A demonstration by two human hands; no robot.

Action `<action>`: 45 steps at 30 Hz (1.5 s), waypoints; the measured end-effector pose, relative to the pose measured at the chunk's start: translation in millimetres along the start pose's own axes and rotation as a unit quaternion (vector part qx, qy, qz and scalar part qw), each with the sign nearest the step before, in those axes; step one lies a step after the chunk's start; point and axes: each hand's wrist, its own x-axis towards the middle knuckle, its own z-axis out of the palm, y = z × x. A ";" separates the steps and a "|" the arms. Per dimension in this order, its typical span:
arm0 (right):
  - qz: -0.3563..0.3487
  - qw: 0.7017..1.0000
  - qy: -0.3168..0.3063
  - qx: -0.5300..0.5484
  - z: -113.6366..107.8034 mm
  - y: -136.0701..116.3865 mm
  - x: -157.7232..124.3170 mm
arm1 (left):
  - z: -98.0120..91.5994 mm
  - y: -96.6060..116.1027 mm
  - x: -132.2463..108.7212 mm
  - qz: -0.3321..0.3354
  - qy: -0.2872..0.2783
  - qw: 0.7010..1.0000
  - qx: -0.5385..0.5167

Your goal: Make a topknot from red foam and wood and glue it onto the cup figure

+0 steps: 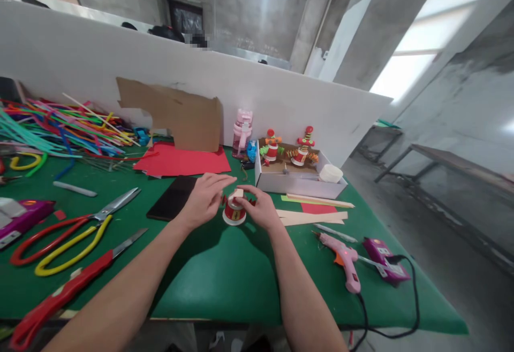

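An upside-down paper cup (234, 214) with a red band and a gold label stands on the green table in front of me. Folded dark red paper strips stick out from its sides. A small pale block (238, 193) sits on top of it, and the thumb and fingers of my right hand (260, 206) close on this block from the right. My left hand (205, 198) hovers at the cup's left side, fingers stretched out, holding nothing. Its fingertips are near the block; whether they touch the cup cannot be seen.
A pink glue gun (341, 255) with a black cord lies at right. A white box (297, 182) holds two finished cup figures. Red-and-yellow scissors (80, 229), a red-handled knife (76, 282), a black tablet-like slab (172, 198) and red paper (182, 159) lie to the left.
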 end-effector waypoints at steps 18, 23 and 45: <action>-0.011 0.998 0.029 -0.053 5.5 14.3 -0.2 | 9.2 -0.6 -2.5 0.124 -0.032 0.986 0.108; 0.039 0.996 0.019 -0.078 5.2 6.5 -2.5 | 9.1 1.2 -2.1 0.113 -0.041 0.985 0.120; -0.005 0.999 -0.019 -0.040 3.3 15.5 -0.9 | 2.9 13.0 2.2 0.139 -0.111 0.969 0.172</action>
